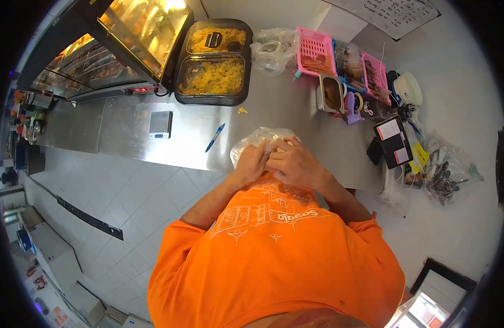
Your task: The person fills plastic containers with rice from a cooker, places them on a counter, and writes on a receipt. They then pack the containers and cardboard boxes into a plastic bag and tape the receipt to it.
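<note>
A clear plastic bag point(242, 148) lies at the front edge of the steel counter, close against the orange shirt. My left hand point(253, 159) is closed on the bag, with its fingertips at the bag's near side. Right beside it, my right hand point(287, 159) has its fingers bent over the bag as well, and the two hands touch or nearly touch. What the bag holds is hidden by the hands. A blue pen point(214, 138) lies on the counter left of the bag.
A small scale point(161, 124) sits further left. Behind are a black two-part tray of yellow food point(212, 101), plastic bags point(275, 50), a pink basket point(316, 45) and a metal container point(331, 93). A lit display cabinet point(148, 33) stands back left; a black card holder point(394, 141) is right.
</note>
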Demonstrator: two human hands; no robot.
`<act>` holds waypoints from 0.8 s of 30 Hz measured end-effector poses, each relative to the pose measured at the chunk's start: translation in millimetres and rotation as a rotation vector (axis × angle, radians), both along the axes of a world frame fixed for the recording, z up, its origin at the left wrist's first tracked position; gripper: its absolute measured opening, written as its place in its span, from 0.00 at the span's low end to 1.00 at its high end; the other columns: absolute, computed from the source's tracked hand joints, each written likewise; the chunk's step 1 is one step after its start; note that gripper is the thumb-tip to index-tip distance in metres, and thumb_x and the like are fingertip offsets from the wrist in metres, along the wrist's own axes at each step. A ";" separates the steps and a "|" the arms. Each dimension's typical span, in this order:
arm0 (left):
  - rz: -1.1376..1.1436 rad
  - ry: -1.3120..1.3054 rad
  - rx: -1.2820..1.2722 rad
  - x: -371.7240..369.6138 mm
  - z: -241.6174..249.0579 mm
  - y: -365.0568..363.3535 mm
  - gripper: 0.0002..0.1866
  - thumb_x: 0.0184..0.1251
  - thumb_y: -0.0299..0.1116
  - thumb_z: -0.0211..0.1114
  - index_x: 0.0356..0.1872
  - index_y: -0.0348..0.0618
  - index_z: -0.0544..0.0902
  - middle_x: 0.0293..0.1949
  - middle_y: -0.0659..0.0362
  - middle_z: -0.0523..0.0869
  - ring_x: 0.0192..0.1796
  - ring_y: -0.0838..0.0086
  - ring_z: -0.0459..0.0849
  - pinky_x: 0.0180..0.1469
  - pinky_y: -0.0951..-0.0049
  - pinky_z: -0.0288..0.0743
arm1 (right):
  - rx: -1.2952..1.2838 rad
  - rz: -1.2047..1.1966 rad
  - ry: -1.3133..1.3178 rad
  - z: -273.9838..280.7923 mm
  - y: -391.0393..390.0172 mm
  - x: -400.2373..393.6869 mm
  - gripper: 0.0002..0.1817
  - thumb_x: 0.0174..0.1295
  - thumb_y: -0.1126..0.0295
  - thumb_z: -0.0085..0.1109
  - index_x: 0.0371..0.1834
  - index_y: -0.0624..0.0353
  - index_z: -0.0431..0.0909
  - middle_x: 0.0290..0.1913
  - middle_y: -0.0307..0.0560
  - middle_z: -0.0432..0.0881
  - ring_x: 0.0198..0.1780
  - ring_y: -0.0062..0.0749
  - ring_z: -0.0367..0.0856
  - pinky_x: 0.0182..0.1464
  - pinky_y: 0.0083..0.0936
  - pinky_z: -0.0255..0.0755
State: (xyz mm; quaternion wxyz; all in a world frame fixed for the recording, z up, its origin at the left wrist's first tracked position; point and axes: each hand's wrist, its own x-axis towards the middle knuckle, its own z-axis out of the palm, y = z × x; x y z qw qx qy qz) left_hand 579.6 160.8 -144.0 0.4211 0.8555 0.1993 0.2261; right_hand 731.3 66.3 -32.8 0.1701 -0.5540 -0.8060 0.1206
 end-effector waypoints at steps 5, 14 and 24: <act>-0.335 0.013 -0.026 3.7 -5.7 1.9 0.15 0.65 0.36 0.58 0.49 0.39 0.79 0.40 0.47 0.85 0.46 0.49 0.81 0.53 0.52 0.66 | 0.005 -0.016 0.125 -5.8 14.4 13.3 0.06 0.55 0.68 0.64 0.33 0.55 0.83 0.35 0.46 0.83 0.51 0.39 0.79 0.60 0.44 0.67; -0.306 0.081 -0.069 30.5 -8.4 12.3 0.16 0.73 0.40 0.54 0.42 0.37 0.81 0.30 0.43 0.83 0.36 0.44 0.82 0.41 0.52 0.74 | -0.100 -0.120 0.554 -20.5 16.4 43.0 0.07 0.58 0.75 0.65 0.40 0.61 0.85 0.35 0.46 0.83 0.45 0.37 0.80 0.44 0.31 0.75; -0.266 0.013 -0.669 36.1 18.2 13.6 0.18 0.79 0.46 0.55 0.40 0.41 0.83 0.24 0.65 0.76 0.26 0.80 0.69 0.29 0.75 0.66 | -0.358 -0.533 0.769 -6.9 -5.3 51.9 0.08 0.61 0.79 0.65 0.42 0.68 0.82 0.33 0.43 0.85 0.31 0.21 0.82 0.34 0.17 0.75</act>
